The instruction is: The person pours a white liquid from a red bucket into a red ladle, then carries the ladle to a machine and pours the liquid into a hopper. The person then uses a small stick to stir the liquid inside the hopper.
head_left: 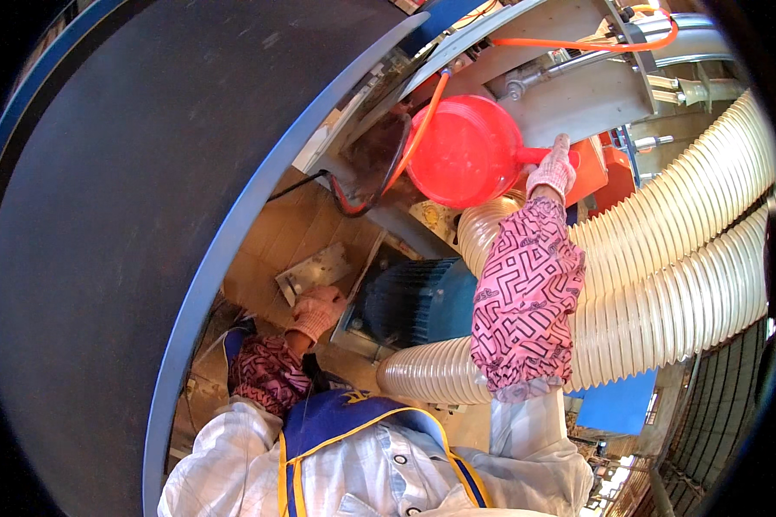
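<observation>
My right hand (553,172), in a pale pink knitted glove, grips the short handle of a red plastic dipper (464,151). The dipper's round bowl reaches left of the hand, beside a grey metal machine panel (569,99) and an orange air hose (424,129). Lower on the left, my left hand (317,312), gloved too, is closed, its fingers curled. Right by its fingertips is a flat metal plate (313,271); whether the hand holds it I cannot tell. Pink patterned oversleeves cover both forearms.
A wide dark board with a blue edge (103,233) fills the left side. Thick ribbed ducts (664,224) run past my right arm. A blue finned motor (418,300) sits between my arms. A black cable (379,200) hangs near the dipper.
</observation>
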`<state>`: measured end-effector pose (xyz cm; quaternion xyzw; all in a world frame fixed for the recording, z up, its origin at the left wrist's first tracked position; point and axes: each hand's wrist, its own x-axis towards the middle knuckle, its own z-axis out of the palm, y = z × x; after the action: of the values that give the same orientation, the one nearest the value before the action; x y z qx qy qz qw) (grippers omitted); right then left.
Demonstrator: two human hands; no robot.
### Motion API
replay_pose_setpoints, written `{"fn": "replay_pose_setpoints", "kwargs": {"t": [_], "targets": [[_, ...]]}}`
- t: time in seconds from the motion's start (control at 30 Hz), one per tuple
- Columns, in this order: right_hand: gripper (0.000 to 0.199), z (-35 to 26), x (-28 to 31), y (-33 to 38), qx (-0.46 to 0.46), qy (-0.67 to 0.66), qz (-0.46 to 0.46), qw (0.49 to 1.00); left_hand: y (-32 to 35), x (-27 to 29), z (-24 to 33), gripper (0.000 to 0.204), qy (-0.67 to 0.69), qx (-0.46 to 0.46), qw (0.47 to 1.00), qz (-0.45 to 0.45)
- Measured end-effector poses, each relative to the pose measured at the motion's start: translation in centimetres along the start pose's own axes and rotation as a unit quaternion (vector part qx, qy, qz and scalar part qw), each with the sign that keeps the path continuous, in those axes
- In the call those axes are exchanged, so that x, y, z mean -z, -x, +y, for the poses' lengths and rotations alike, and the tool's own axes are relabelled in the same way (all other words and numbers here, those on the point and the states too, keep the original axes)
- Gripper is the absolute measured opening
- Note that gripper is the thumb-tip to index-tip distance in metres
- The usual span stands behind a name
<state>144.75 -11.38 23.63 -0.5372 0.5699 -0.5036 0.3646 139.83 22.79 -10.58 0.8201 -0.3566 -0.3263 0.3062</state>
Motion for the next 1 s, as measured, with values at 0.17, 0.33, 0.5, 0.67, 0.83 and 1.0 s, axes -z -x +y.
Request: {"fn": "replay_pose_setpoints", "kwargs": {"t": [0.17, 0.33, 0.5, 0.67, 0.83, 1.0], "targets": [[0.072, 0.0, 0.4, -0.2, 0.001, 0.014, -0.019, 1.000, -0.2, -1.5, -0.6, 0.032, -0.002, -0.001, 1.000, 0.005], [0.077, -0.5, 0.8, -0.1, -0.003, 0.033, -0.016, 0.999, 0.0, -0.5, 0.4, 0.038, 0.038, 0.038, 0.998, -0.023], [0.078, -0.3, 0.2, 1.0, 0.012, 0.006, -0.024, 1.000, -0.3, -1.9, -0.8, 0.037, 0.009, 0.050, 0.999, -0.016], [0.077, -0.3, 0.3, 0.2, 0.005, -0.017, -0.017, 1.000, -0.2, -0.1, 0.5, 0.038, 0.027, 0.044, 0.998, -0.021], [0.075, -0.2, 0.0, 1.2, 0.002, -0.013, -0.028, 1.000, 0.0, -0.5, 0.0, 0.037, 0.034, 0.044, 0.998, -0.019], [0.075, -0.5, 0.2, 1.0, 0.003, 0.001, -0.021, 1.000, 0.0, -0.3, 0.3, 0.037, 0.037, 0.055, 0.998, -0.002]]}}
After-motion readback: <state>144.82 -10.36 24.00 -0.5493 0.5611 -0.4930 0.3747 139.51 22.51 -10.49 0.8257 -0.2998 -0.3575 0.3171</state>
